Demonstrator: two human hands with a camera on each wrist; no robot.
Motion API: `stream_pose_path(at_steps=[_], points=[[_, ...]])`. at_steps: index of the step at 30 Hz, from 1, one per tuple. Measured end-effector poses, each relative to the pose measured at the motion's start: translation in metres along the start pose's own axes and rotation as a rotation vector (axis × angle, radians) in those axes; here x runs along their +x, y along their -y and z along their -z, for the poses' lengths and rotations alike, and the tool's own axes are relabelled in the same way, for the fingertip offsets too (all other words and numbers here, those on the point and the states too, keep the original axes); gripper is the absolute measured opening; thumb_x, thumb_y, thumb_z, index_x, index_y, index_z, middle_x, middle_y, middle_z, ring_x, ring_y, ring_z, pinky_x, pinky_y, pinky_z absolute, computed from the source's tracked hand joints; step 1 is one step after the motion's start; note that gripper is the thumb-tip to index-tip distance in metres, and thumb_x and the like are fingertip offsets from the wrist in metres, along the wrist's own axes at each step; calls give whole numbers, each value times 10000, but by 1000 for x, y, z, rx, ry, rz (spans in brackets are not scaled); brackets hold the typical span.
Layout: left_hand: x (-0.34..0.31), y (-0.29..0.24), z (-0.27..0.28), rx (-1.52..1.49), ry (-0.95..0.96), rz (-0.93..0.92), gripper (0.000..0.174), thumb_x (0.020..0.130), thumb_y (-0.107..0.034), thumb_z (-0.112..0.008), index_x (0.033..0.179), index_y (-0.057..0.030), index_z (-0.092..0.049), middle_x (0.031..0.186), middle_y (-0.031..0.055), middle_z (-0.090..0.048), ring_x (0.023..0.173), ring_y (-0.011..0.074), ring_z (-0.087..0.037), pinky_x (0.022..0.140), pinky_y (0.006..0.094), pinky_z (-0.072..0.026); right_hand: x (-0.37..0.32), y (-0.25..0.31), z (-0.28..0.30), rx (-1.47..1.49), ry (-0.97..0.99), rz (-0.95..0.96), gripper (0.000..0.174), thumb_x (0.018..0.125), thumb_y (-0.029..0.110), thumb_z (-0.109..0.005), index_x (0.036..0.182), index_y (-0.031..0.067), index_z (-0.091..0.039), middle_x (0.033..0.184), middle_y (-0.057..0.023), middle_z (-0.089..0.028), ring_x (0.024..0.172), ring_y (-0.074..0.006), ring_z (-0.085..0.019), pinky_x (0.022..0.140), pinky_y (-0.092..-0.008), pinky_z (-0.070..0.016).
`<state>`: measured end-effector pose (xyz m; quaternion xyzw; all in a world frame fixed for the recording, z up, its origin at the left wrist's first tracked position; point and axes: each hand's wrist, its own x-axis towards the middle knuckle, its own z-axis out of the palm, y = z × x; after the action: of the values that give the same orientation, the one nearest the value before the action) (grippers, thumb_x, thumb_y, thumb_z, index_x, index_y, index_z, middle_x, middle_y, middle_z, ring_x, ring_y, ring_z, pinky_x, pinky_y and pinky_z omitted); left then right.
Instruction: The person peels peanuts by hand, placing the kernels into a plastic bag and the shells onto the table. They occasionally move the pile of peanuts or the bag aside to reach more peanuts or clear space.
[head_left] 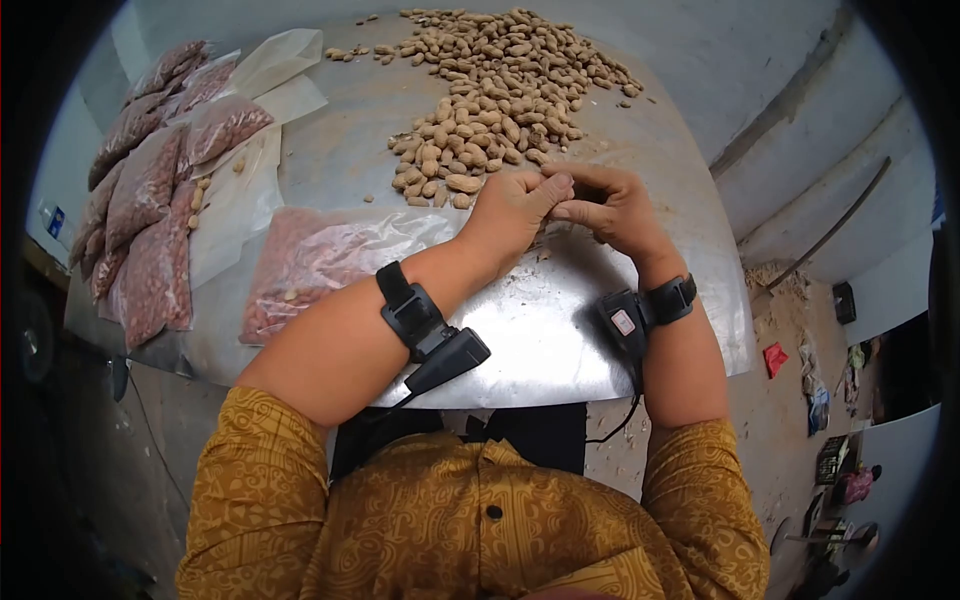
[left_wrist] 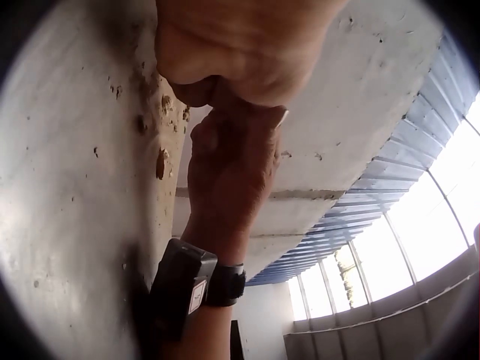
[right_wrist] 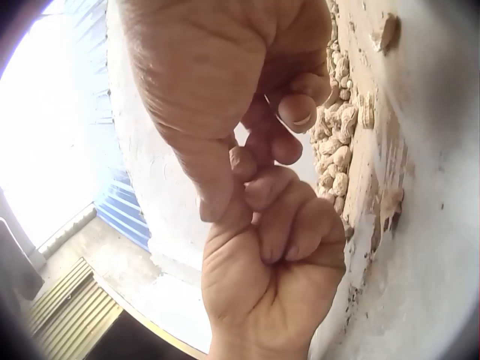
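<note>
On my head feed, left hand (head_left: 508, 218) and right hand (head_left: 622, 212) meet near centre, fingers curled together; I cannot tell what, if anything, they grasp. Heap of tan, rough-shelled peanuts (head_left: 500, 85): upper centre, just beyond them. Clear plastic bag of pinkish kernels (head_left: 310, 262): centre left, on shiny grey metal table (head_left: 545, 350).

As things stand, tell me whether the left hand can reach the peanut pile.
Likely yes: the left hand is beside the peanut pile, nothing visible between them, though it touches the right hand.
</note>
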<state>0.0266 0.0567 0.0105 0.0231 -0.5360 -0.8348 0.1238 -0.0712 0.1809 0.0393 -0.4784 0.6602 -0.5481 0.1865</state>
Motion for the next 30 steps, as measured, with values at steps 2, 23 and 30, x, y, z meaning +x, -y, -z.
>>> stream_pose_path(at_steps=[2,23,30], points=[[2,2,1,-19,-14,-16,271,874,-288,-575,764,-40,-564,592,-31,-450,457,40,-328,410,196,-248,0,-3,1,-98,-53,7,335,711,74,-723,1024,8,-624,810,-17,-628,720,-73,-552,639,-202,-457],[8,4,18,-509,121,290,191,920,-252,-453,873,-75,-508,741,-3,-475,506,55,-337,443,183,-266,0,0,-8,-305,-120,198,240,740,33,-655,976,9,-619,826,-85,-648,718,-139,-607,652,-250,-481],[11,6,16,-517,-57,394,223,903,-292,-479,860,-81,-536,676,-14,-443,463,53,-310,408,193,-213,-2,22,-14,-618,-52,327,171,732,22,-639,902,30,-635,779,-138,-642,713,-245,-632,621,-297,-485]])
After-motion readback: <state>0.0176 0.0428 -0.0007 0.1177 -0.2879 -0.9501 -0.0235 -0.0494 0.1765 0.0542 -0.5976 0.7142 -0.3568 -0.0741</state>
